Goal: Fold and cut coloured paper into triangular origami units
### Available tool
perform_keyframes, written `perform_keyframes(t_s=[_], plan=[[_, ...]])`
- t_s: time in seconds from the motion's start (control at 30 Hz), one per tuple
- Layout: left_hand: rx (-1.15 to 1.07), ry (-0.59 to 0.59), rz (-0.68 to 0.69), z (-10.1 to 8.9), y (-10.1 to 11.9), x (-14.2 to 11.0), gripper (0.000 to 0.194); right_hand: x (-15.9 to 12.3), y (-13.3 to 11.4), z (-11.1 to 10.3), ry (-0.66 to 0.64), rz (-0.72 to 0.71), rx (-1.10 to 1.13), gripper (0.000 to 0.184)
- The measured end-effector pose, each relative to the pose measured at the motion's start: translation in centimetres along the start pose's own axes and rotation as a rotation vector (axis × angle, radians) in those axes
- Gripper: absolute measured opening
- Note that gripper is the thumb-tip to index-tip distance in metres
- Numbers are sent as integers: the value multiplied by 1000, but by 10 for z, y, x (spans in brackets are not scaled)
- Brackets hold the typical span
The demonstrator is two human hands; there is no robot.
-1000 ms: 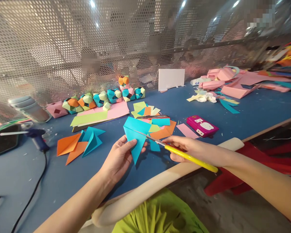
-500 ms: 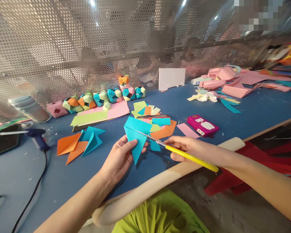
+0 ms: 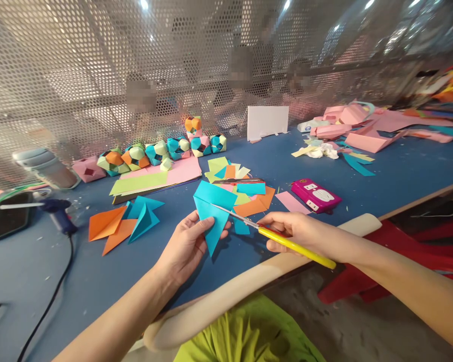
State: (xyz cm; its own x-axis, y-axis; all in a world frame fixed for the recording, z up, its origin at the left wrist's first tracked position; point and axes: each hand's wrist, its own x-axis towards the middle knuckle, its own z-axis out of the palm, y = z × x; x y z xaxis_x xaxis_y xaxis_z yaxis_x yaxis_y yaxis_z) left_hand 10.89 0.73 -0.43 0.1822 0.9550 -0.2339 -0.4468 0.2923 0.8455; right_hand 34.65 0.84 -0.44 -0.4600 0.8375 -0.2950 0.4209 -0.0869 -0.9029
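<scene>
My left hand [image 3: 184, 246] pinches a folded blue paper piece [image 3: 212, 211] just above the blue table [image 3: 400, 176], thumb on top. My right hand [image 3: 298, 232] is closed round yellow-handled scissors [image 3: 275, 236]. Their metal blades point left and lie across the blue paper's upper right part. The yellow handle sticks out past my wrist toward the right.
Loose coloured paper scraps [image 3: 245, 193] lie behind the hands. Folded orange and blue pieces [image 3: 124, 221] sit at left, a glue gun [image 3: 56, 211] and cable farther left. A row of paper balls [image 3: 162, 151] lines the mesh wall. A pink box [image 3: 315, 195] rests at right.
The scissors have shifted slightly right and the handle end has tilted up a little. My left hand and the blue paper stay where they were.
</scene>
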Motion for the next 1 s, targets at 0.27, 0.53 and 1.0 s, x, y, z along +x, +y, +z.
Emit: perform_keyframes(t_s=[0.27, 0.53, 1.0], plan=[[23, -61, -25, 2, 0, -2, 13, 13, 3, 6, -8, -118, -16, 47], [12, -75, -28, 1, 0, -3, 13, 16, 9, 8, 35, -88, 48, 48], [5, -133, -58, 3, 1, -5, 13, 22, 2, 16, 51, -157, 51, 41]])
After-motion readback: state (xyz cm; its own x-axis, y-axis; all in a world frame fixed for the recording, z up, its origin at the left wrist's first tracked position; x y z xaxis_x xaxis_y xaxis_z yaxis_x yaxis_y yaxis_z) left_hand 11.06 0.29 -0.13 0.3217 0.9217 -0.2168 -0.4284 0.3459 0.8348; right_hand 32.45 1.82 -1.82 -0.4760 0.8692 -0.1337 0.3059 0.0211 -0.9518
